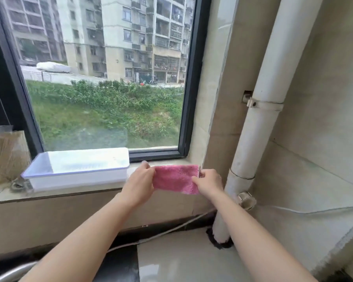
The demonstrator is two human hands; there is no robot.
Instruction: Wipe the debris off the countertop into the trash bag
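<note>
Both hands stretch pink cloth (176, 179) over windowsill (55, 195).
Left hand (140, 183) and right hand (209, 183) each pinch one end; white box (75, 169) just left.

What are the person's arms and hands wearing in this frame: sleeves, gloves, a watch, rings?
Nothing that shows. The left forearm and right forearm are bare down to the frame's lower edge, with no sleeve cuff in view. The left hand and right hand have no gloves, and no watch, bracelet or ring is visible on the sides facing the camera.
</note>
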